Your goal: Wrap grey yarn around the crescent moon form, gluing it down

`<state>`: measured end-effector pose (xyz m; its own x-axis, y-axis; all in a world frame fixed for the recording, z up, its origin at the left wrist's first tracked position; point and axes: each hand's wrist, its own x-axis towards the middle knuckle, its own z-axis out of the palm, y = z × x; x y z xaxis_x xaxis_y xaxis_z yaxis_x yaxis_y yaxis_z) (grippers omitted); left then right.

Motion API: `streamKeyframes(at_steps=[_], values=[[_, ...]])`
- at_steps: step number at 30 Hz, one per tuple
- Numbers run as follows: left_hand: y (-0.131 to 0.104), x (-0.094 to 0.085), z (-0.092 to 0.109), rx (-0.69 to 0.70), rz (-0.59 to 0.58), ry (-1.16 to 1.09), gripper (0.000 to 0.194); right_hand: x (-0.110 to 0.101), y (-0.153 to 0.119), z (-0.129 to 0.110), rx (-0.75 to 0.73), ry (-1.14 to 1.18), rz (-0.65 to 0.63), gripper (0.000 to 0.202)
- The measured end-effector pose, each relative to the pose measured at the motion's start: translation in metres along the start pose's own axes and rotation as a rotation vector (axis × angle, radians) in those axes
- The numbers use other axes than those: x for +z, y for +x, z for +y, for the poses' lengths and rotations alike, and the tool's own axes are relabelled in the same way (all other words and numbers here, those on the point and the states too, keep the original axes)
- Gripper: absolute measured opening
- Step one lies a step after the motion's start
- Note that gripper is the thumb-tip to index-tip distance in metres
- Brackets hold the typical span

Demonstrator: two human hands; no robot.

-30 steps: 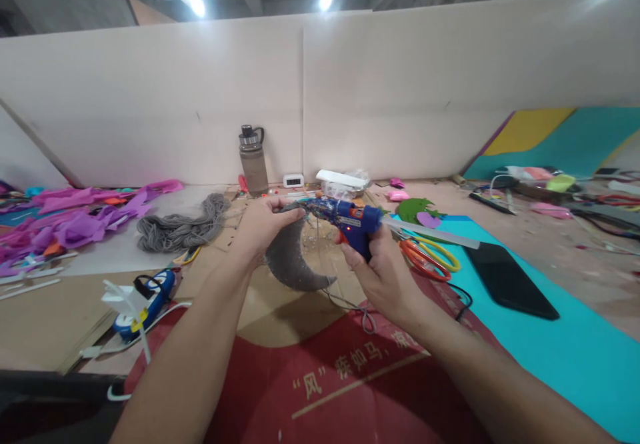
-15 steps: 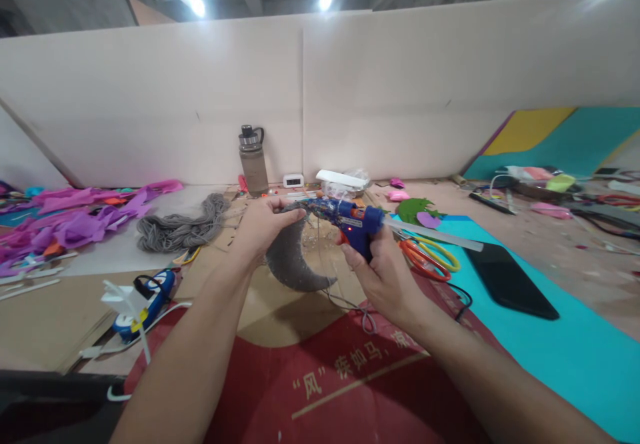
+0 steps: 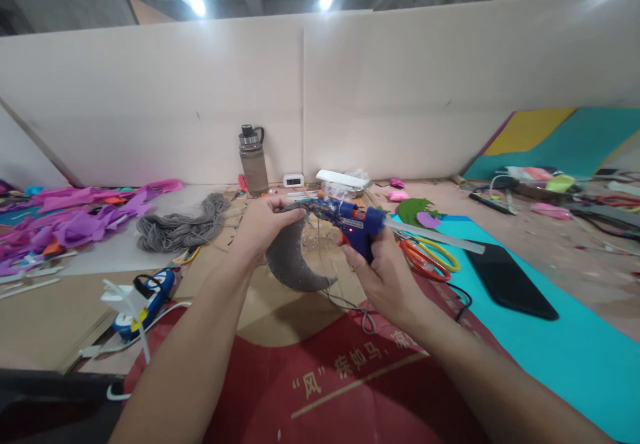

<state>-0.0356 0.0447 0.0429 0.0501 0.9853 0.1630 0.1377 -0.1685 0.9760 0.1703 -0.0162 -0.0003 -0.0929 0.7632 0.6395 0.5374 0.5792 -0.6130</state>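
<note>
My left hand [image 3: 267,225] pinches the upper end of a grey crescent [image 3: 293,261], which hangs above the brown and red board. A blue glue gun [image 3: 357,224] is in my right hand [image 3: 383,274], its small red light lit and a long clear glue stick [image 3: 440,234] poking out of its back. The gun's nozzle points left and is at the crescent's top end, close to my left fingertips; whether it touches cannot be made out. A thin grey strand [image 3: 350,305] trails from near the crescent's lower tip over the board.
Grey yarn [image 3: 183,224] and a blue power strip [image 3: 145,304] lie at the left, with purple scraps [image 3: 107,221] beyond. A bottle [image 3: 254,164] stands by the white partition. Scissors with red handles [image 3: 424,261] and a black phone [image 3: 510,281] lie at the right.
</note>
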Motion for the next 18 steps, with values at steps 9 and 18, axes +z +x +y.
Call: streamKeyframes(at_steps=[9, 18], values=[[-0.0022, 0.0021, 0.0022, 0.003, -0.019, -0.015, 0.023, 0.0, -0.0001, -0.0008, -0.023, -0.004, 0.015, 0.031], [-0.0027, 0.002, 0.0022, 0.001, 0.007, -0.027, 0.019, 0.0003, -0.0019, 0.003, -0.032, 0.002, 0.01, 0.03]])
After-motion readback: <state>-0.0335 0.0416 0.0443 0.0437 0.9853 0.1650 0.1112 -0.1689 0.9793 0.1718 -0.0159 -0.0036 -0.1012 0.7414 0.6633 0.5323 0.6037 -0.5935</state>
